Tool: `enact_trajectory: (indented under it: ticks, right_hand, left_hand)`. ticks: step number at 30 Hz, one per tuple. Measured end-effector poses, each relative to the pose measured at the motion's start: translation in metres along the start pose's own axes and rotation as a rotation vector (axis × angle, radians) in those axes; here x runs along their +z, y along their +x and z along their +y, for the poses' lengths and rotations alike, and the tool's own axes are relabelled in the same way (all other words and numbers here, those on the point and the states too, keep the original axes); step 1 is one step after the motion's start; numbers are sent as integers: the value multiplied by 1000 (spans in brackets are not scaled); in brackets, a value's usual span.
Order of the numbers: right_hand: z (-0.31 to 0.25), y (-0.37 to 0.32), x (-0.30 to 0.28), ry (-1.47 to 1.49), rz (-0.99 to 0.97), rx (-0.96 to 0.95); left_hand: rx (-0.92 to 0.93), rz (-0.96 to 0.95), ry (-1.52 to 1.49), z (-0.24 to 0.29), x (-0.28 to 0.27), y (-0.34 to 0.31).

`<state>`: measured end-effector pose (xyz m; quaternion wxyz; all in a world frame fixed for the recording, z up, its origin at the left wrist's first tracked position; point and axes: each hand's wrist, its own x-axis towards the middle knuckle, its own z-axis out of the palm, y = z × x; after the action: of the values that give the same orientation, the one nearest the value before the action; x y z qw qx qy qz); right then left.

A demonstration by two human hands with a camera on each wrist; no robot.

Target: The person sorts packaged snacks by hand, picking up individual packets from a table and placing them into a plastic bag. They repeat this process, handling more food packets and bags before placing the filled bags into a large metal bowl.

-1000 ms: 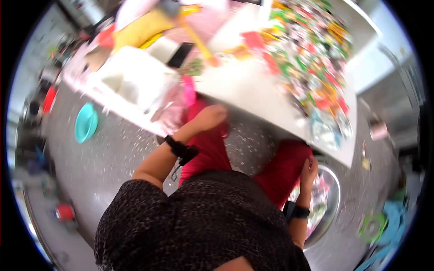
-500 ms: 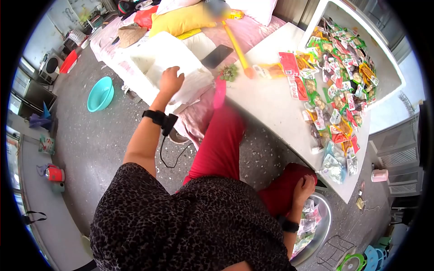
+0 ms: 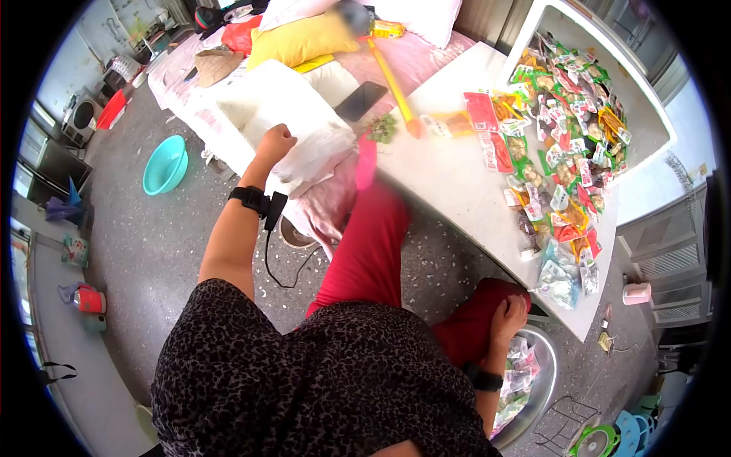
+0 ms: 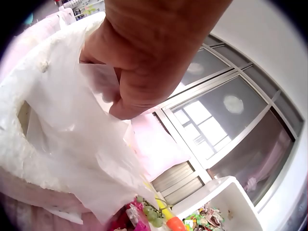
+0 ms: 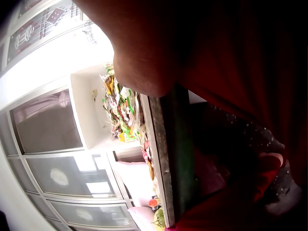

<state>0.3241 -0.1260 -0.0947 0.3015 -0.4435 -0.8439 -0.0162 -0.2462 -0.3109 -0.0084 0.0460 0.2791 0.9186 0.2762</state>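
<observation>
In the head view my left hand (image 3: 276, 145) is over a white foam box (image 3: 236, 107) lined with thin white plastic sheeting (image 3: 324, 156). The left wrist view shows its curled fingers gripping the sheeting (image 4: 82, 130), which drapes over the box rim. My right hand (image 3: 510, 316) rests on my red-trousered right knee (image 3: 476, 324), its fingers loosely bent. On the white table (image 3: 449, 194) nearby lies a large heap of small snack packets (image 3: 567, 129), spilling from a tipped white bin (image 3: 647, 145). Green grapes (image 3: 382, 128) sit at the table's left corner.
A black phone (image 3: 362, 100) and a yellow stick with an orange end (image 3: 396, 87) lie near the grapes. Beside my right leg stands a metal basin (image 3: 548, 373) holding packets. A turquoise basin (image 3: 166, 164) is on the floor at left. Pillows (image 3: 301, 38) lie on the bed behind the box.
My left hand has moved from above my left thigh to the foam box, and its fingers have closed on the plastic sheeting. The right hand stays on the knee.
</observation>
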Motion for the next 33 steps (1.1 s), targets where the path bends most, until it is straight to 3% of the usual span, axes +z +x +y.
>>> enact_trajectory:
  ticks: [5,8,15,17,19,21,23,26,29,33]
  right_hand:
    - [0,1,1,6,18,-25]
    - [5,1,3,104,27,-38]
    - [-36,22,-20,528,76,154]
    - [-51,31,-25,771,-78,311]
    - [-59,37,-17,1079,-158,308]
    - [-75,46,-23,1389,-346,645]
    - [-80,51,-24,1683,-455,740]
    - [-89,63,-28,2169,-573,650]
    - [-71,61,-18,2258,-634,522]
    - [-65,64,-12,2172,-593,642]
  left_hand:
    - [53,47,-363,15,-15,-4]
    - [88,-114,-725,56,-32,-23]
    - [318,-635,-1291,163,-4,-87]
    - [359,-860,-1341,196,5,-109]
    - [387,-1145,-1539,224,23,-129]
    - [391,-1337,-1694,252,37,-152]
    - [308,-1481,-1767,274,38,-172]
    - [172,-1504,-1745,282,51,-182]
    - [174,-1590,-1842,271,70,-170]
    - [115,-1570,-1807,262,66,-163]
